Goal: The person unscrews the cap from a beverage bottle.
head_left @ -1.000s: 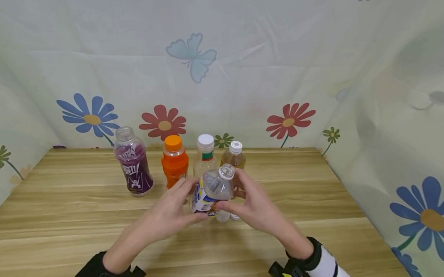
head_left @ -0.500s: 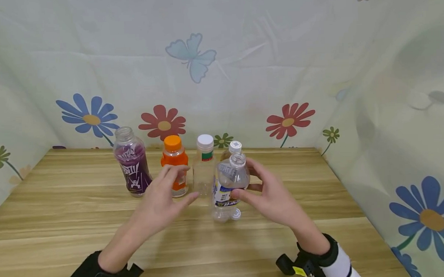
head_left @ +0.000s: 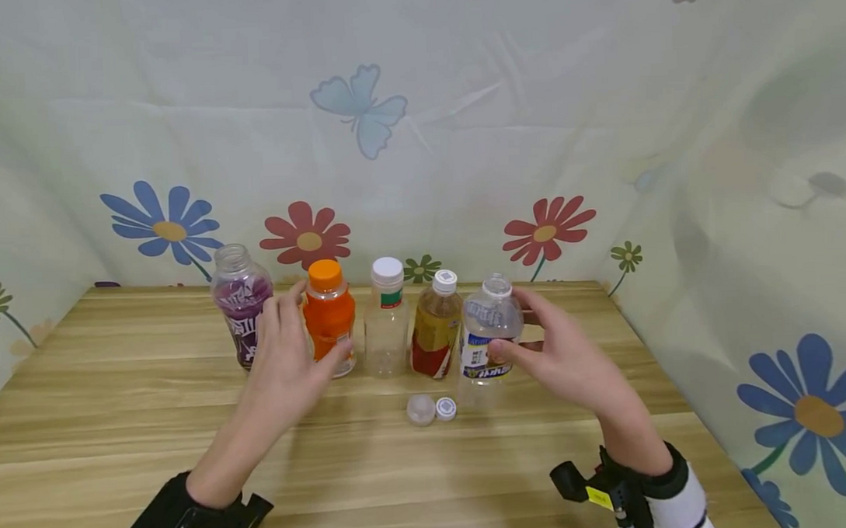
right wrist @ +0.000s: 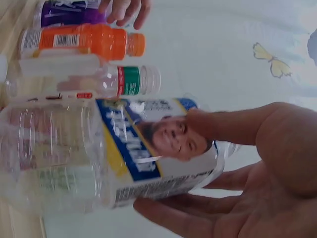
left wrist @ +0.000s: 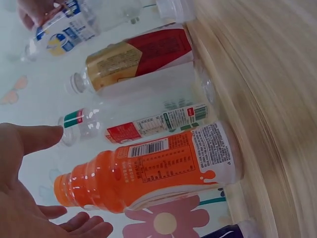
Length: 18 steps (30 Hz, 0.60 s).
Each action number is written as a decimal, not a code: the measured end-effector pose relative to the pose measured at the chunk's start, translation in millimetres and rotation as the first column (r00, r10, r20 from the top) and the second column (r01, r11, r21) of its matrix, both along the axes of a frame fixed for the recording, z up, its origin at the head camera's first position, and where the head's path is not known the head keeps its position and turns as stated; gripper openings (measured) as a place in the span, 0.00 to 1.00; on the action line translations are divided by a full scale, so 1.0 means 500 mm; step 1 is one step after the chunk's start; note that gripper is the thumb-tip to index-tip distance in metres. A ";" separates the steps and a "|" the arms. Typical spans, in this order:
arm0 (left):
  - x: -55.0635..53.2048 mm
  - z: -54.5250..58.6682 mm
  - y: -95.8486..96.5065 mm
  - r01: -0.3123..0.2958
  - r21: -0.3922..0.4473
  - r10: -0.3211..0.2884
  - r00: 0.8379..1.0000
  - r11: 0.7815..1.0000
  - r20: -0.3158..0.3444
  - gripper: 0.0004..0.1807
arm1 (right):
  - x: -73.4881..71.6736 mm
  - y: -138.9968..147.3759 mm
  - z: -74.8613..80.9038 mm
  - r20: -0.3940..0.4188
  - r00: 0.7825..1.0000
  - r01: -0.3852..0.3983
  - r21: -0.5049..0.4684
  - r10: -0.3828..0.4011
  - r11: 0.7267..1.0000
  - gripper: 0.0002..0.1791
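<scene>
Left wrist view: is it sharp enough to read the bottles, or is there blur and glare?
Left wrist view: the orange bottle is sharp, label print legible, with small highlights; the table is streaked with blur. Right wrist view: the clear bottle is crisp. Head view: even light, soft shadows, edges bowed.

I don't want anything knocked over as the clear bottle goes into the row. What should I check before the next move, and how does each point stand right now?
1. Right hand grips the clear uncapped plastic bottle with the blue and white label: ok.
2. That bottle is upright: ok.
3. Its base rests on the wooden table: cannot tell.
4. Gap to the amber bottle with the white cap: not ok, they look almost touching.
5. Two loose caps lie in front of the row, apart from the bottles: ok.
6. Left hand holds nothing, fingers straight beside the orange bottle: ok.
</scene>
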<state>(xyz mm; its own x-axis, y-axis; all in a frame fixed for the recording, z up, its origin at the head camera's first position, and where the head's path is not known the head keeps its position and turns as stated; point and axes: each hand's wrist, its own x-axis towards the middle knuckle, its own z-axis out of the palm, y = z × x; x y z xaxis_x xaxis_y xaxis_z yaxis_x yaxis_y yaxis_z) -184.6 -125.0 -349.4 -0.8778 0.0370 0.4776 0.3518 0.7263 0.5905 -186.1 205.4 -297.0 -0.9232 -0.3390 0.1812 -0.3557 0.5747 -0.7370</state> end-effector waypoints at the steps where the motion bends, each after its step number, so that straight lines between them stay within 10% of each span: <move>1: -0.003 0.000 -0.001 -0.003 0.002 0.003 1.000 1.000 0.020 0.50 | -0.003 0.004 0.000 -0.009 1.000 0.024 0.034 -0.023 0.999 0.39; 8: -0.032 0.004 -0.003 -0.022 0.030 0.016 0.981 0.999 0.195 0.54 | -0.034 0.023 -0.015 -0.042 0.992 0.121 0.115 -0.117 0.986 0.41; 18: -0.072 -0.005 -0.007 0.016 0.124 -0.054 0.950 0.992 0.307 0.58 | -0.096 0.032 -0.082 -0.028 0.998 0.055 -0.013 -0.056 0.998 0.36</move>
<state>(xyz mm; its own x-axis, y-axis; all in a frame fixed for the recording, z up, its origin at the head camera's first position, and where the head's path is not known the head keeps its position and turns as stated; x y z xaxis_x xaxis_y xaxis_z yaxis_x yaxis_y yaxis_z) -220.5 -128.4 -352.1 -0.9822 0.0302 0.1852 0.1620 0.6347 0.7556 -234.0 221.6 -338.1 -0.9351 -0.2848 0.2110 -0.3440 0.5853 -0.7343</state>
